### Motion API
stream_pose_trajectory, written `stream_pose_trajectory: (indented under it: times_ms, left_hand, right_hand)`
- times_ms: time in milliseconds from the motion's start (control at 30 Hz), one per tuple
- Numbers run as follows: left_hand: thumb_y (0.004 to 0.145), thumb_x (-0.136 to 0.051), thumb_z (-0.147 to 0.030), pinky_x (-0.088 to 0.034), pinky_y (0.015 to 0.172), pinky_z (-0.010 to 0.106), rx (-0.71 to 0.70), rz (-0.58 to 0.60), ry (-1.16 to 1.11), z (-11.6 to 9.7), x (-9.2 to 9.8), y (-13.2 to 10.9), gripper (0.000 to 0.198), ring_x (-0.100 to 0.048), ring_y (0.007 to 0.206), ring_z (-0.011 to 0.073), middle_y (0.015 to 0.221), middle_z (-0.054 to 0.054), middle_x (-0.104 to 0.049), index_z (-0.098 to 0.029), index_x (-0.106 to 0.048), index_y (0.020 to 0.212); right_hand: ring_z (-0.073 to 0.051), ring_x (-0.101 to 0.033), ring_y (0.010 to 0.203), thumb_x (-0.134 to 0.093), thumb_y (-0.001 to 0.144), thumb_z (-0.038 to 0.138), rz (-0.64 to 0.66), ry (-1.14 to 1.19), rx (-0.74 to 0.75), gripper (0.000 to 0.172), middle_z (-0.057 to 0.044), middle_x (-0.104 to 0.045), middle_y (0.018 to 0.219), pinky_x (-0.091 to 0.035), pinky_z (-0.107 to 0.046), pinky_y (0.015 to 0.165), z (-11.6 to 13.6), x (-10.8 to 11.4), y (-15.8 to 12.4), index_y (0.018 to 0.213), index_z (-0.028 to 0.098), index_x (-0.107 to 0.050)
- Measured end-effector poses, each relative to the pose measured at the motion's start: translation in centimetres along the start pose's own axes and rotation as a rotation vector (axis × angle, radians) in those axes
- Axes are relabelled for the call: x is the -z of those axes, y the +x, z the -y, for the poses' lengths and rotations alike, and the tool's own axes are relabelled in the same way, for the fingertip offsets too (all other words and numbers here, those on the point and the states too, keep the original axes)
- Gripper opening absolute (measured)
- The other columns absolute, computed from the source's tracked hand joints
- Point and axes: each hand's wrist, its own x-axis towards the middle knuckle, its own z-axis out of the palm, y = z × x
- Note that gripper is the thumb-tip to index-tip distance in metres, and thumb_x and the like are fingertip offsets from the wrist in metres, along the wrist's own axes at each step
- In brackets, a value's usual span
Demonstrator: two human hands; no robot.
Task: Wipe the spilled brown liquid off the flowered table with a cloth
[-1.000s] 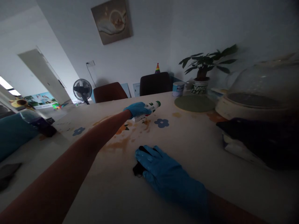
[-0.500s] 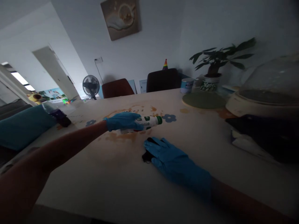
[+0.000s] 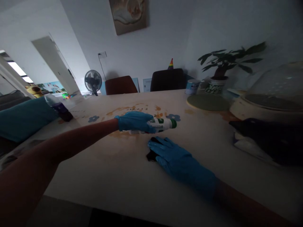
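My left hand (image 3: pixel 137 121), in a blue glove, is wrapped round a white bottle (image 3: pixel 163 125) with a green cap. The bottle lies tilted on its side above the table's printed flower pattern, its cap pointing right. Nearer to me, my right hand (image 3: pixel 175 157), also gloved in blue, presses a small black cloth (image 3: pixel 152 155) against the pale table (image 3: pixel 111 183). Most of the cloth is hidden under its fingers.
At the right are a round green mat (image 3: pixel 208 102), a potted plant (image 3: pixel 216 82), a can (image 3: pixel 192 86), a domed container (image 3: pixel 265 107) and a dark bundle (image 3: pixel 267 138). A dark bottle (image 3: pixel 62 112) stands at the left. Two chairs are behind the table.
My left hand has moved to the right with the bottle in it. The right hand and the cloth have shifted very slightly right, and the camera view has shifted a little.
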Motion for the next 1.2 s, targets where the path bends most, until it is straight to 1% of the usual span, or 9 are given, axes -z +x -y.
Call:
stream_pose_trajectory:
  times_ms: [100,267,433,500,700,800,967,1100,1200]
  left_hand:
    - [0.106,-0.072,-0.073,-0.053,0.122,0.042,0.008,-0.015,0.036,-1.2,0.1,0.6,0.070,-0.072,0.143,0.0367,0.158,0.009,-0.078,-0.030,-0.076,0.160]
    - [0.109,-0.066,-0.074,-0.055,0.114,0.042,0.001,-0.053,0.071,-1.9,0.9,2.2,0.069,-0.076,0.127,0.0348,0.145,0.013,-0.082,-0.022,-0.080,0.152]
    - [0.106,-0.072,-0.069,-0.056,0.110,0.041,0.039,-0.003,-0.010,-1.2,0.7,2.2,0.064,-0.076,0.125,0.0326,0.144,0.009,-0.082,-0.024,-0.082,0.150]
    - [0.105,-0.075,-0.066,-0.057,0.108,0.040,0.035,-0.032,-0.096,-0.3,0.5,2.0,0.061,-0.076,0.122,0.0308,0.143,0.009,-0.083,-0.023,-0.082,0.148]
    - [0.108,-0.077,-0.060,-0.064,0.091,0.038,0.113,-0.231,-0.594,4.0,-0.1,-0.2,0.056,-0.078,0.101,0.0257,0.128,0.013,-0.085,-0.019,-0.076,0.146]
    - [0.109,-0.078,-0.055,-0.064,0.092,0.036,0.211,-0.416,-0.640,7.1,-1.0,-1.6,0.049,-0.078,0.105,0.0258,0.127,0.012,-0.085,-0.019,-0.075,0.142]
    - [0.099,-0.086,-0.049,-0.065,0.099,0.040,0.185,-0.684,-0.694,11.6,-2.9,-2.2,0.045,-0.077,0.111,0.0294,0.116,0.009,-0.085,-0.020,-0.076,0.131]
    - [0.091,-0.090,-0.060,-0.069,0.100,0.042,0.079,-0.982,-0.888,12.3,-4.3,-2.5,0.056,-0.079,0.108,0.0284,0.120,0.012,-0.085,-0.020,-0.075,0.127]
    - [0.080,-0.103,-0.047,-0.071,0.093,0.043,0.078,-1.005,-0.962,12.2,-4.7,-3.2,0.049,-0.080,0.097,0.0294,0.106,0.010,-0.084,-0.021,-0.079,0.114]
  right_hand:
    - [-0.039,-0.042,0.179,-0.054,0.124,0.035,-0.023,0.007,0.016,0.061,-0.012,-0.047,0.190,-0.032,-0.066,0.149,0.0,-0.1,-0.1,0.183,0.020,-0.060]
    - [-0.040,-0.048,0.176,-0.053,0.124,0.034,-0.052,0.011,0.026,0.060,-0.012,-0.050,0.188,-0.034,-0.067,0.148,-0.1,-0.3,-0.2,0.183,0.023,-0.061]
    - [-0.041,-0.049,0.175,-0.055,0.123,0.034,-0.048,0.012,0.028,0.061,-0.014,-0.052,0.188,-0.036,-0.067,0.148,-0.2,-0.6,-0.2,0.182,0.018,-0.061]
    - [-0.040,-0.047,0.176,-0.056,0.123,0.034,-0.055,0.029,0.040,0.061,-0.013,-0.053,0.187,-0.035,-0.067,0.148,-0.2,-0.6,-0.2,0.182,0.020,-0.062]
    - [-0.039,-0.044,0.178,-0.051,0.123,0.035,-0.064,0.043,0.039,0.061,-0.010,-0.051,0.189,-0.030,-0.066,0.150,-0.3,-0.6,0.0,0.182,0.024,-0.062]
    - [-0.038,-0.044,0.178,-0.052,0.123,0.038,-0.051,0.037,0.029,0.061,-0.009,-0.052,0.189,-0.030,-0.062,0.151,-0.2,-0.6,0.1,0.182,0.024,-0.061]
    - [-0.039,-0.048,0.176,-0.052,0.124,0.036,-0.086,0.010,0.043,0.060,-0.011,-0.054,0.187,-0.033,-0.065,0.149,-0.6,-1.1,0.2,0.181,0.021,-0.063]
    - [-0.041,-0.053,0.172,-0.052,0.124,0.035,-0.123,-0.022,0.082,0.059,-0.013,-0.055,0.186,-0.038,-0.068,0.146,-1.4,-1.7,0.2,0.179,0.021,-0.065]
    - [-0.040,-0.055,0.171,-0.052,0.124,0.035,-0.154,-0.031,0.085,0.058,-0.012,-0.055,0.186,-0.041,-0.068,0.144,-1.8,-2.1,0.1,0.179,0.023,-0.065]
